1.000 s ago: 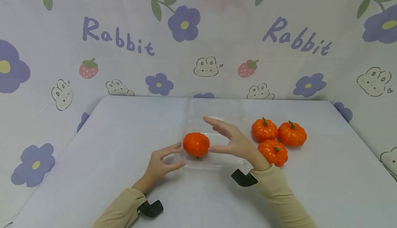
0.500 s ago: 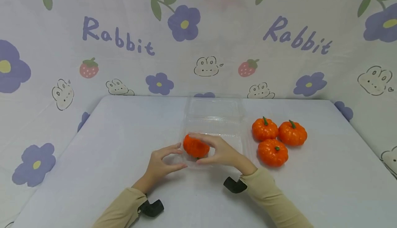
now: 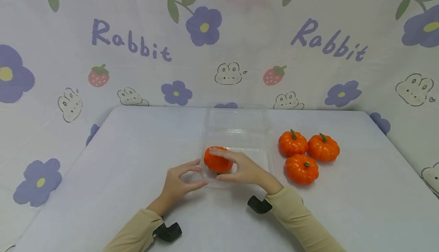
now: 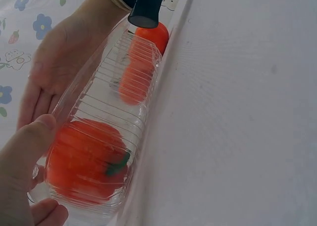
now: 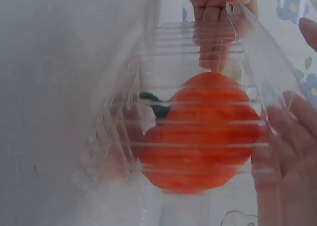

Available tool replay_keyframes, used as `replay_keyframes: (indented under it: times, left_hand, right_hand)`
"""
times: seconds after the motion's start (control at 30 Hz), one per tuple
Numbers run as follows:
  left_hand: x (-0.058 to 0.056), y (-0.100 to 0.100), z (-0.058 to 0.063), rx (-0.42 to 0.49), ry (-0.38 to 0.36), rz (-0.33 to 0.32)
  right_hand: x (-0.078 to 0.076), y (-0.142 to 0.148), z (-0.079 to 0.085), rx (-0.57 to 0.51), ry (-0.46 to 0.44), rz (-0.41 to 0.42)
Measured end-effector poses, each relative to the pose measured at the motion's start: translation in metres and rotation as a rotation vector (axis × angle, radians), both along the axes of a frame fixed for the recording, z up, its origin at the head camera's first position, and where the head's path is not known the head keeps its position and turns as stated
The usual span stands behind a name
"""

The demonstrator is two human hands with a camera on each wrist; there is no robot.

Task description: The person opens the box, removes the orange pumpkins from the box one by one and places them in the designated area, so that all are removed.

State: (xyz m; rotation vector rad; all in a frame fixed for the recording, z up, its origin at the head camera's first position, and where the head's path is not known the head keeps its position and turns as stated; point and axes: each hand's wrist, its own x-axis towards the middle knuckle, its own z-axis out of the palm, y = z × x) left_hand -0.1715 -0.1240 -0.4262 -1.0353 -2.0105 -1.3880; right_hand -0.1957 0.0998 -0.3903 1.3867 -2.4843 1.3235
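An orange pumpkin with a green stem lies on its side in the left part of a clear plastic clamshell box, stem toward the person. My left hand grips the box's front left corner; the left wrist view has its thumb on the rim and fingertips curled beneath. Over the pumpkin reaches my right hand, fingers extended above it and thumb in front. Whether those fingers touch the pumpkin cannot be told. The right wrist view catches the pumpkin blurred through the ribbed wall.
To the right of the box sit three more pumpkins, two behind and one in front. The box's raised lid stands at the back. A patterned cloth hangs behind the white table.
My right hand has come down and leftward over the pumpkin in the box. The pumpkin has shifted slightly to the right. My left hand keeps its place at the corner.
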Motion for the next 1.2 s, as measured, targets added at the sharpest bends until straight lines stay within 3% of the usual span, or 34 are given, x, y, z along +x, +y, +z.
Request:
replay_keyframes:
  times: [0.2,0.5,0.77,0.97,1.2]
  left_hand:
    - [0.0,-0.001,0.0,0.007,-0.001,0.009]
    - [0.0,0.0,0.001,0.01,0.01,0.006]
    - [0.0,-0.001,0.001,0.008,-0.004,0.011]
    - [0.0,0.0,0.001,0.011,-0.003,0.016]
    - [0.001,0.001,0.001,0.009,-0.005,0.014]
  right_hand:
    - [-0.005,0.004,-0.002,0.04,0.089,-0.068]
    - [-0.007,0.01,-0.003,0.178,0.113,-0.23]
    - [-0.012,0.009,-0.01,0.159,0.201,-0.297]
    - [-0.012,0.011,-0.011,0.185,0.277,-0.396]
    - [-0.011,0.013,-0.011,0.181,0.361,-0.373]
